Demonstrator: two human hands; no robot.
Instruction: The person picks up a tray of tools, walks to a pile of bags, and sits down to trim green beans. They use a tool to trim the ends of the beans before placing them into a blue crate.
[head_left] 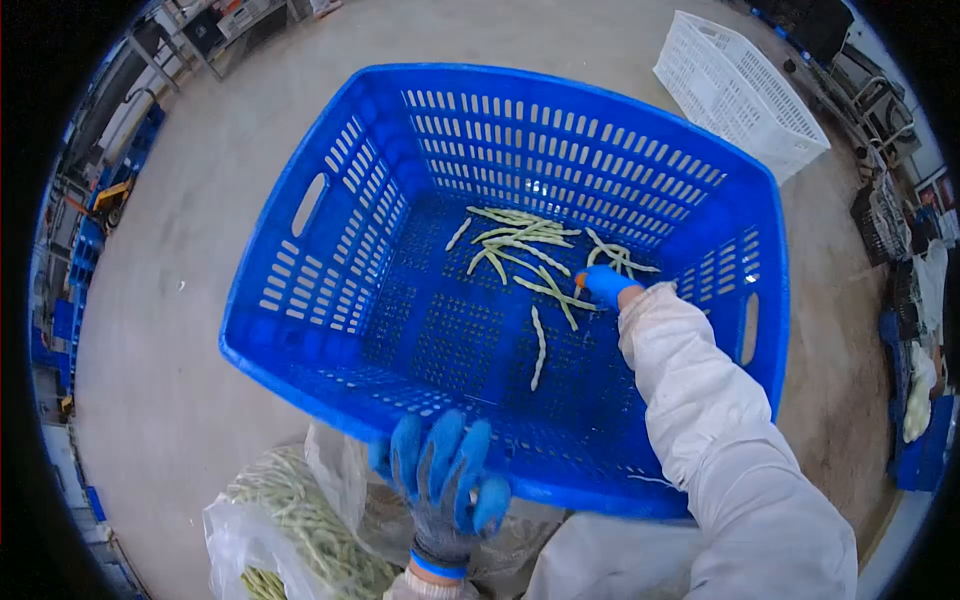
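Note:
Inside a large blue perforated crate (490, 72), several green bean pods (530, 240) lie scattered on the bottom. My right hand (606, 286), in a blue glove, reaches down into the crate beside the pods. Its fingertips are close together at an orange-brown thing, too small to name. My left hand (442, 475), in a blue and grey glove, is at the crate's near rim with its fingers spread and nothing held. One pod (538, 348) lies apart from the others, nearer to me.
Below left stands a clear plastic bag (235, 540) with many green beans (310, 515). A white perforated crate (740, 90) is on the floor at the upper right. Equipment and racks line both sides.

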